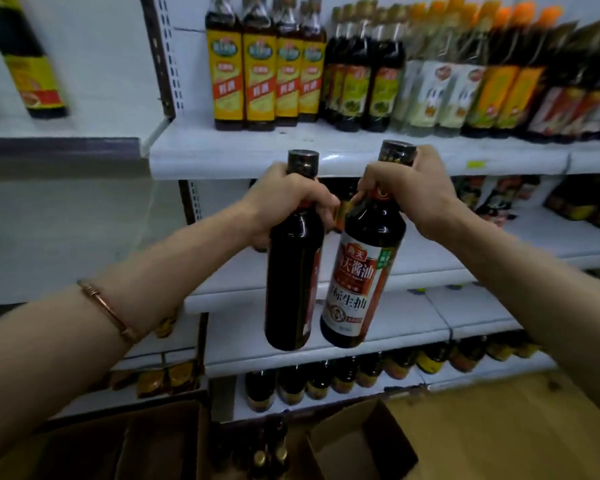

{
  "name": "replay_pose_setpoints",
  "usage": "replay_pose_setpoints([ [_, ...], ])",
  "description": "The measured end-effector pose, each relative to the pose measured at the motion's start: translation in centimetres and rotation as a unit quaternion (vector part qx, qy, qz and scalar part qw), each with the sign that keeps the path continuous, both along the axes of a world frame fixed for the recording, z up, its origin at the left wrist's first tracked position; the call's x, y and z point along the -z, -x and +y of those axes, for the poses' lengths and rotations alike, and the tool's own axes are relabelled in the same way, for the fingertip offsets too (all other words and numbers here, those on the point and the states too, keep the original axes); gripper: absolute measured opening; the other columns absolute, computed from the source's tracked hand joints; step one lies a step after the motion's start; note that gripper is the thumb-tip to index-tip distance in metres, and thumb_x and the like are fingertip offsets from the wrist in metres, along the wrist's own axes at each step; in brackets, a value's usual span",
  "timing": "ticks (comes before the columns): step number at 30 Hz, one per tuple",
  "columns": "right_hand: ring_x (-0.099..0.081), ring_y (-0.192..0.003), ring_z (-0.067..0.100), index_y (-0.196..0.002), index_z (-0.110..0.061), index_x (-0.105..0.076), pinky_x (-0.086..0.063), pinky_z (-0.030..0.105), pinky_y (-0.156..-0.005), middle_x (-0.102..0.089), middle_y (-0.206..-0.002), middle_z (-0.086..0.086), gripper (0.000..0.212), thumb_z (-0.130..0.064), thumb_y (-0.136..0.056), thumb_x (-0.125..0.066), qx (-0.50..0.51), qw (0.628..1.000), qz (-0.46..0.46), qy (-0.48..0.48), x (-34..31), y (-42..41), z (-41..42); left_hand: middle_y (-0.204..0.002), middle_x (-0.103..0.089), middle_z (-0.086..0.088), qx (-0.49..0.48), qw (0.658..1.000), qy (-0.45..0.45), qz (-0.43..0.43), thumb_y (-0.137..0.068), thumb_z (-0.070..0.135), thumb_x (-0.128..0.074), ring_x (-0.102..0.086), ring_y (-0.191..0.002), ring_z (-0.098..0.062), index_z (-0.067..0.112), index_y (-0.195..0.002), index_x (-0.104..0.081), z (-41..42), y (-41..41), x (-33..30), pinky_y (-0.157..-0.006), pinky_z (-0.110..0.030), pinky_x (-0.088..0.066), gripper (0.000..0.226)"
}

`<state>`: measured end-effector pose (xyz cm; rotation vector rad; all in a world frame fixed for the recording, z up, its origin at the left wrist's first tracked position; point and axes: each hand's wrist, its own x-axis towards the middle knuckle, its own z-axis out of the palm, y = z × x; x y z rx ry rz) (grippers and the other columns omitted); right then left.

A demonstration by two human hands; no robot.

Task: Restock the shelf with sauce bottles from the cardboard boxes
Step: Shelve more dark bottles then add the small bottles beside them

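I hold two dark sauce bottles in the air in front of the white shelf (326,157). My left hand (284,195) grips the neck of the left bottle (291,282), whose label faces away. My right hand (409,188) grips the neck of the right bottle (357,278), which shows a red and white label and tilts slightly. Both bottles hang side by side, almost touching. Below, an open cardboard box (361,441) stands on the floor with several bottle caps (269,457) showing inside.
The top shelf carries several yellow-labelled bottles (260,81) and other sauce bottles (465,88) to the right. The middle shelf board (426,268) behind my bottles is mostly bare. A low shelf holds a row of dark bottles (326,379). Wooden floor (499,427) lies at the right.
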<state>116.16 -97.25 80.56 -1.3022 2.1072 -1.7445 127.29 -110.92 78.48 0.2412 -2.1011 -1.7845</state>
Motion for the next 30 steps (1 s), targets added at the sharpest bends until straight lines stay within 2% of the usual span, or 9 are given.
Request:
replay_pose_setpoints([
  [2, -0.062, -0.067, 0.051, -0.056, 0.008, -0.058, -0.054, 0.055, -0.064, -0.065, -0.072, 0.034, 0.034, -0.024, -0.049, -0.067, 0.037, 0.999, 0.002, 0.01, -1.5, 1.0, 2.4, -0.056, -0.066, -0.013, 0.023, 1.0, -0.005, 0.0, -0.074, -0.002, -0.062, -0.062, -0.064, -0.03, 0.008, -0.044, -0.061, 1.9, 1.9, -1.5, -0.068, -0.032, -0.055, 0.032],
  [4, -0.059, -0.058, 0.046, -0.049, 0.002, -0.056, -0.052, 0.052, -0.059, -0.061, -0.066, 0.031, 0.025, -0.02, -0.051, -0.068, 0.074, 0.997, 0.008, 0.017, -2.6, 2.0, 5.0, -0.055, -0.065, -0.013, 0.04, 0.999, -0.011, 0.005, -0.073, -0.002, -0.063, -0.061, -0.068, -0.032, 0.009, -0.043, -0.06, 3.8, 3.7, -2.9, -0.072, -0.036, -0.054, 0.032],
  [7, -0.062, -0.063, 0.052, -0.05, 0.0, -0.057, -0.053, 0.057, -0.063, -0.062, -0.064, 0.028, 0.018, -0.014, -0.054, -0.066, 0.109, 0.994, 0.007, 0.026, -4.3, 4.0, 9.3, -0.054, -0.063, -0.013, 0.079, 0.997, -0.01, 0.022, -0.075, -0.005, -0.06, -0.061, -0.068, -0.033, 0.007, -0.043, -0.057, 7.3, 6.9, -4.8, -0.069, -0.034, -0.055, 0.034],
  [10, -0.065, -0.055, 0.037, -0.047, -0.006, -0.055, -0.056, 0.046, -0.061, -0.064, -0.053, 0.012, 0.018, -0.006, -0.063, -0.065, 0.137, 0.99, -0.003, 0.038, -5.5, 6.7, 13.9, -0.053, -0.062, -0.012, 0.11, 0.993, -0.011, 0.029, -0.075, -0.005, -0.06, -0.063, -0.069, -0.033, 0.007, -0.044, -0.057, 11.2, 10.5, -6.3, -0.079, -0.04, -0.056, 0.033],
  [14, -0.062, -0.056, 0.032, -0.064, 0.003, -0.055, -0.048, 0.034, -0.059, -0.055, -0.064, 0.021, 0.015, -0.008, -0.06, -0.065, 0.168, 0.985, 0.018, 0.034, -6.7, 10.8, 19.8, -0.055, -0.064, -0.011, 0.147, 0.989, -0.007, 0.028, -0.075, -0.002, -0.06, -0.065, -0.064, -0.028, 0.007, -0.046, -0.057, 16.6, 16.0, -7.0, -0.072, -0.034, -0.056, 0.031],
  [17, -0.057, -0.056, 0.025, -0.066, 0.002, -0.058, -0.045, 0.026, -0.057, -0.055, -0.062, 0.017, 0.016, -0.01, -0.06, -0.067, 0.203, 0.979, 0.02, 0.028, -6.9, 14.5, 24.9, -0.058, -0.066, -0.014, 0.168, 0.985, 0.023, 0.027, -0.074, -0.001, -0.063, -0.065, -0.07, -0.033, 0.004, -0.049, -0.058, 21.2, 20.4, -7.6, -0.07, -0.033, -0.055, 0.025],
  [20, -0.053, -0.062, 0.027, -0.065, 0.009, -0.056, -0.044, 0.034, -0.061, -0.055, -0.067, 0.021, 0.038, -0.023, -0.048, -0.067, 0.227, 0.974, 0.017, 0.015, -6.9, 17.9, 29.5, -0.059, -0.065, -0.016, 0.175, 0.984, 0.007, 0.027, -0.074, -0.002, -0.064, -0.062, -0.075, -0.037, 0.001, -0.054, -0.056, 25.4, 24.2, -8.1, -0.072, -0.04, -0.058, 0.021],
  [26, -0.064, -0.058, 0.029, -0.063, 0.005, -0.06, -0.051, 0.039, -0.059, -0.062, -0.068, 0.031, 0.025, -0.016, -0.052, -0.065, 0.252, 0.967, 0.02, 0.024, -7.9, 23.4, 37.4, -0.061, -0.067, -0.015, 0.184, 0.981, 0.039, 0.039, -0.072, 0.003, -0.065, -0.064, -0.074, -0.036, 0.007, -0.049, -0.058, 32.0, 30.9, -9.2, -0.089, -0.049, -0.053, 0.024],
  [30, -0.065, -0.055, 0.029, -0.054, 0.0, -0.058, -0.05, 0.033, -0.06, -0.063, -0.063, 0.022, 0.013, -0.01, -0.059, -0.065, 0.266, 0.963, 0.008, 0.043, -8.4, 27.7, 40.9, -0.061, -0.065, -0.016, 0.182, 0.982, 0.028, 0.032, -0.072, 0.002, -0.065, -0.064, -0.068, -0.032, 0.008, -0.046, -0.059, 35.1, 35.4, -9.9, -0.081, -0.039, -0.056, 0.027],
])
